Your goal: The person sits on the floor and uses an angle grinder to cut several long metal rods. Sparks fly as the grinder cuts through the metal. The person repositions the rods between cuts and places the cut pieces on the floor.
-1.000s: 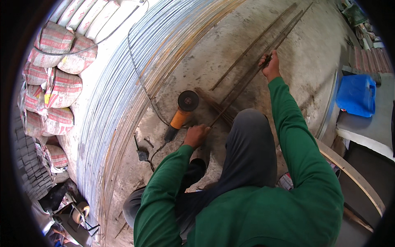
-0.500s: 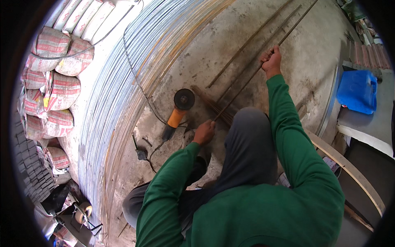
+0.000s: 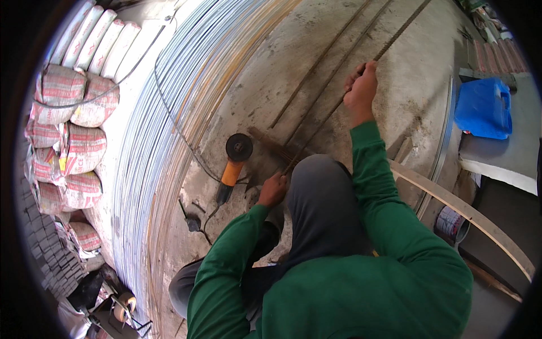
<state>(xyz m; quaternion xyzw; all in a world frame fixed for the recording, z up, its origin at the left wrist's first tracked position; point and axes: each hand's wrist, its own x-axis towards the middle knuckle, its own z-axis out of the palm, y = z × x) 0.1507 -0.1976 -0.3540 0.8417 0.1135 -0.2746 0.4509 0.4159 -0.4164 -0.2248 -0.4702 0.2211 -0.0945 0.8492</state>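
My right hand is closed around a long ribbed steel rebar that runs from the upper edge down toward my left knee. Near the rebar's lower end, beside the knee, my left hand is closed on it, the fingertips partly hidden. To the left of that hand an orange angle grinder with a dark disc lies on the concrete floor. Two more rebars, a left one and a middle one, rest on the floor alongside the held bar.
A long bundle of steel bars curves along the left. Beyond it stand stacked sacks. A black cable crosses the bundle. At right are a blue jerrycan, a curved wooden strip and a can.
The held rebar's far part and my right hand look larger and closer, as if raised. My left hand stays near the lower end. The whole view has shifted slightly.
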